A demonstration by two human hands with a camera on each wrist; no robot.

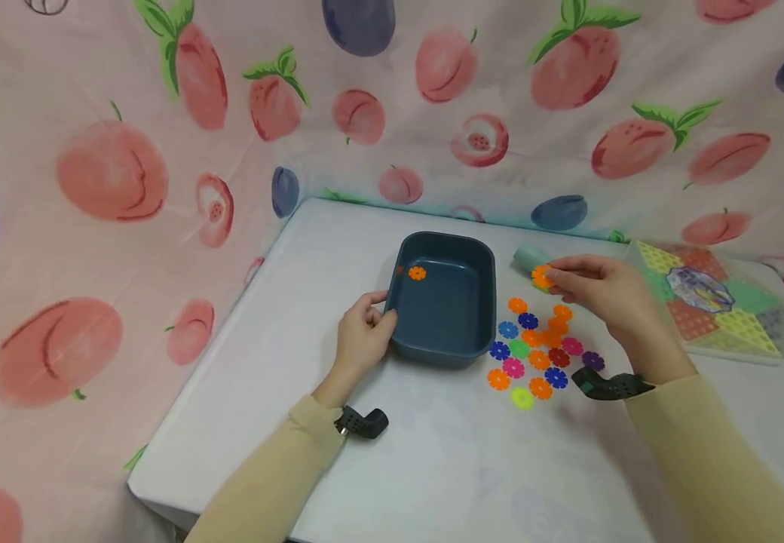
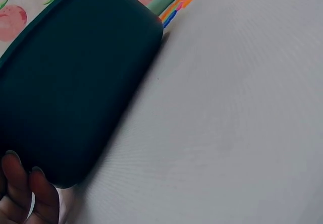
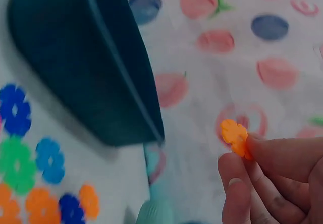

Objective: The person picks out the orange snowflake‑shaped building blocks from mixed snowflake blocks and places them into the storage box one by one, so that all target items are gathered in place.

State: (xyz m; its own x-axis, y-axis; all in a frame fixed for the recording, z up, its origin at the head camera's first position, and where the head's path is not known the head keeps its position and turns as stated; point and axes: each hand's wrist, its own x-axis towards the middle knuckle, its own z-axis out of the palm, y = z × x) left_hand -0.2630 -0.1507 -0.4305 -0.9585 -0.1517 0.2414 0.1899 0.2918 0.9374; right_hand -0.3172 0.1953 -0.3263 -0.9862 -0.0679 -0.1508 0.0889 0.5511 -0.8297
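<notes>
A dark blue-green plastic bin (image 1: 442,309) stands on the white table, with one orange snowflake disc (image 1: 417,273) inside. My left hand (image 1: 363,332) holds the bin at its near left side; in the left wrist view, fingertips (image 2: 38,176) lie against the outer wall. Right of the bin, my right hand (image 1: 592,286) pinches another orange disc (image 1: 541,276) between thumb and fingers, raised above the table. Below this hand lie several loose discs, among them a green disc (image 1: 519,348), a yellow disc (image 1: 522,398) and a purple disc (image 1: 592,360).
Behind the loose discs is a pale green cylinder (image 1: 530,255). A flat, colourfully patterned box (image 1: 731,320) lies at the right. Fruit-printed cloth (image 1: 365,181) hangs along the table's back and left sides.
</notes>
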